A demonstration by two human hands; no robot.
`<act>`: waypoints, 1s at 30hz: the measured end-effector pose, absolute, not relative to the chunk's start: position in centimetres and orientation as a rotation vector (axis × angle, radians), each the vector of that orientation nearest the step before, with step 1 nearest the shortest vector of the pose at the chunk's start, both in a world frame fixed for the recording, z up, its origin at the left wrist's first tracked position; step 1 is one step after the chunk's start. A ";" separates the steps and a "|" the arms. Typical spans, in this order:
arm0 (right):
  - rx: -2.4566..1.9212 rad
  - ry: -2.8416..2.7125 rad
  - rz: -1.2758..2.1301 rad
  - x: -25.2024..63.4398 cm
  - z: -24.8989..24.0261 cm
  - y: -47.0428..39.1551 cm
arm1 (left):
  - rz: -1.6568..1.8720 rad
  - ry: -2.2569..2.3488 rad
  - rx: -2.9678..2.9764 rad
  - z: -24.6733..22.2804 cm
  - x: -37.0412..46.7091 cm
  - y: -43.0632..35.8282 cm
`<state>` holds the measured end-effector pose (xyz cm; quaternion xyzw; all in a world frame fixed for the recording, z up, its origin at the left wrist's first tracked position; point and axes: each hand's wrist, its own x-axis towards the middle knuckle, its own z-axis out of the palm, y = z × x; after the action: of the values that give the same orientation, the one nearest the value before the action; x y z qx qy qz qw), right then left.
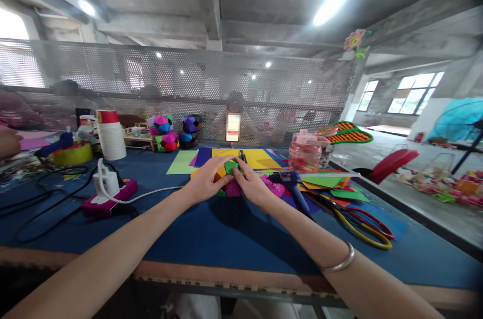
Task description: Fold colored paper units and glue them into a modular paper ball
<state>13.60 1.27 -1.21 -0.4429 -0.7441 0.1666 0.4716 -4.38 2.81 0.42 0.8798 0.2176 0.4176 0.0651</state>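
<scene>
Both of my hands close around a multicoloured folded-paper ball [233, 188] at the middle of the table. Green, orange and magenta faces of it show between my fingers. My left hand [207, 179] grips its left side, thumb on the front. On the other side my right hand [253, 184] holds it, thumb pressed near the green face. Parts of the ball are hidden by my fingers. Right of my right hand lies a blue glue gun [292, 185]. Yellow paper sheets [260, 159] spread out behind the ball.
Scissors [362, 226] with red and yellow handles lie at the right. A pink jar [305, 152] stands behind the glue gun. Left are a purple power strip [109, 201], stacked paper cups [112, 135] and finished paper balls [163, 133]. A lit phone [233, 128] stands at the back.
</scene>
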 end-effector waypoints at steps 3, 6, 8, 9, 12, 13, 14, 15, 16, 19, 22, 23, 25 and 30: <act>-1.070 -1.865 0.364 13.5 -1.2 1.2 | 1.209 0.622 2.745 0.6 -4.8 3.0; -1.040 -1.888 0.358 13.4 -1.2 1.2 | 1.165 0.640 2.817 0.9 -5.1 3.2; -1.038 -1.865 0.377 13.3 -1.2 1.3 | 1.139 0.643 2.841 1.1 -5.2 3.1; -1.031 -1.852 0.386 13.2 -1.2 1.3 | 1.121 0.641 2.852 1.1 -5.1 3.1; -0.988 -1.834 0.417 13.0 -1.0 1.2 | 1.047 0.650 2.905 1.2 -5.1 2.9; -0.984 -1.832 0.433 12.9 -0.9 1.1 | 1.026 0.656 2.920 1.3 -5.1 2.8; -0.991 -1.832 0.452 12.9 -0.8 0.9 | 1.012 0.658 2.928 1.3 -5.1 2.8; -1.012 -1.829 0.471 12.9 -0.6 0.8 | 1.007 0.656 2.927 1.3 -5.1 2.8; -1.046 -1.818 0.491 12.9 -0.5 0.6 | 1.013 0.649 2.916 1.3 -5.2 2.8; -1.152 -1.751 0.548 13.1 -0.2 0.2 | 1.053 0.624 2.850 1.4 -5.3 2.9; -1.195 -1.725 0.554 13.2 0.0 -0.3 | 1.131 0.621 2.771 1.4 -5.4 3.1; -1.213 -1.737 0.528 13.2 0.1 -0.5 | 1.162 0.629 2.748 1.4 -5.4 3.2; -1.263 -1.775 0.409 13.0 0.3 -1.2 | 1.210 0.657 2.715 1.3 -5.5 3.5; -1.309 -1.851 0.127 12.2 0.4 -2.7 | 1.268 0.710 2.690 1.0 -5.5 3.7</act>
<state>12.20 -2.69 0.36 -0.5227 -0.7390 0.0509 0.4219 -5.52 3.70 0.99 0.8790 0.2320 0.4144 0.0421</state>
